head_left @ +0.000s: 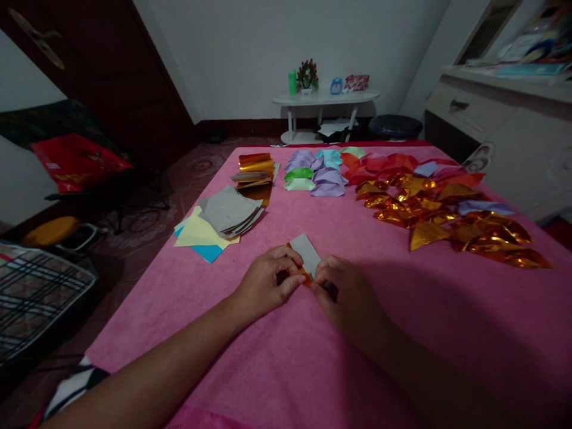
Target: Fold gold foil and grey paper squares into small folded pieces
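Between my two hands, at the middle of the pink-covered table (214, 345), is a partly folded sheet of foil paper (306, 250), grey on the side facing up with a strip of orange-gold foil along its near left edge. My left hand (272, 275) pinches that folded edge with thumb and fingers. At the near right corner my right hand (342, 289) is closed on the same sheet, its fingertips close to the left thumb. Beyond my left hand lies a fanned stack of grey-backed sheets (230, 211) over a yellow sheet (199, 231) and a blue sheet (208, 253).
Folded gold foil pieces (429, 205) spread over the right side, with red folded pieces (393, 164) behind. Purple folded pieces (328, 180) and green ones (299, 174) sit at the far middle. Gold foil strips (255, 164) lie far left. A white side table (326, 98) stands against the wall.
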Demonstrator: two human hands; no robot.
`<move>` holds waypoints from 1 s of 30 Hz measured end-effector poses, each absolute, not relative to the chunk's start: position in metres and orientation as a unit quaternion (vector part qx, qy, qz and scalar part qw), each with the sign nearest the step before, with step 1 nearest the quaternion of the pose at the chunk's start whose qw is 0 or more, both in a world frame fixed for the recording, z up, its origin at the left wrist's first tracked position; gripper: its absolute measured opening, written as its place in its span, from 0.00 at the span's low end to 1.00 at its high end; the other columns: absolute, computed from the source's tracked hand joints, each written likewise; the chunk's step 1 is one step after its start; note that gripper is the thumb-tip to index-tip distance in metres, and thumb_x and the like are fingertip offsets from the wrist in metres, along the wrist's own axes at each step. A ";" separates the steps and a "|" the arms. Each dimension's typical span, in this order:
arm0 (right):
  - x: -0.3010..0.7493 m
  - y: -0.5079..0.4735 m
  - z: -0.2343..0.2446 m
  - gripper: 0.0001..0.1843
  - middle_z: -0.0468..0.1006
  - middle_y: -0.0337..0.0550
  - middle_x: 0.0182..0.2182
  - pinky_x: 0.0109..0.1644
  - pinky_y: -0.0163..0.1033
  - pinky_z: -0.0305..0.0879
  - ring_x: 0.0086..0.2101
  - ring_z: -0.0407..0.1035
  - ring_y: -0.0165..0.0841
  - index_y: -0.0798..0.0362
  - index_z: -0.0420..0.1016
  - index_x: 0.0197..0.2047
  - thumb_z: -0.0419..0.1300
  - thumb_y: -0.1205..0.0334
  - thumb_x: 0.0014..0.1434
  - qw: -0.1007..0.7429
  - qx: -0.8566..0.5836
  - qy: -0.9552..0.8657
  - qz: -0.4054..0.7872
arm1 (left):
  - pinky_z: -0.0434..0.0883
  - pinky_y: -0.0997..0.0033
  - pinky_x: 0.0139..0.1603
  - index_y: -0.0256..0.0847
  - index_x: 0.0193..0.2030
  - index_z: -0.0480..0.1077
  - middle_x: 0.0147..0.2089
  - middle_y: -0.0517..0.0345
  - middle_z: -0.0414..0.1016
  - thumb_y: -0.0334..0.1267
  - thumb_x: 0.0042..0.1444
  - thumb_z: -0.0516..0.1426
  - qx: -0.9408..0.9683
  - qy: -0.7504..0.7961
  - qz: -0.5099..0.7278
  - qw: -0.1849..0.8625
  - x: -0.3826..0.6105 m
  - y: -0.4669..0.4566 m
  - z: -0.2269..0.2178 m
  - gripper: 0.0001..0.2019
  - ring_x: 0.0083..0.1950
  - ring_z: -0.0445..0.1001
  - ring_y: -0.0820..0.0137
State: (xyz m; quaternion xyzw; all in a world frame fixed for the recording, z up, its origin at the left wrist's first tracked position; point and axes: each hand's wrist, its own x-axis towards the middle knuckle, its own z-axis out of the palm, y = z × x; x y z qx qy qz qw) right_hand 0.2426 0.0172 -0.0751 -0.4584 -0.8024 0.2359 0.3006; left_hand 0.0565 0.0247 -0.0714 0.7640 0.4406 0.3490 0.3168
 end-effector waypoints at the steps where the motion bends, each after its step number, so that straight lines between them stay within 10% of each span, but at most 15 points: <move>1: 0.242 0.017 -0.076 0.09 0.67 0.40 0.27 0.37 0.38 0.57 0.31 0.63 0.32 0.53 0.64 0.23 0.56 0.73 0.51 0.297 -0.464 -0.802 0.229 | 0.69 0.69 0.42 0.36 0.26 0.73 0.39 0.54 0.71 0.30 0.52 0.59 0.762 0.444 0.351 0.315 0.057 0.025 -0.071 0.05 0.41 0.72 0.70; 30: 0.235 0.020 -0.074 0.08 0.66 0.39 0.26 0.36 0.37 0.54 0.30 0.61 0.32 0.53 0.63 0.22 0.57 0.73 0.48 0.251 -0.503 -0.804 0.195 | 0.69 0.73 0.39 0.35 0.20 0.68 0.41 0.53 0.67 0.23 0.45 0.58 0.743 0.481 0.362 0.293 0.062 0.023 -0.075 0.07 0.42 0.70 0.71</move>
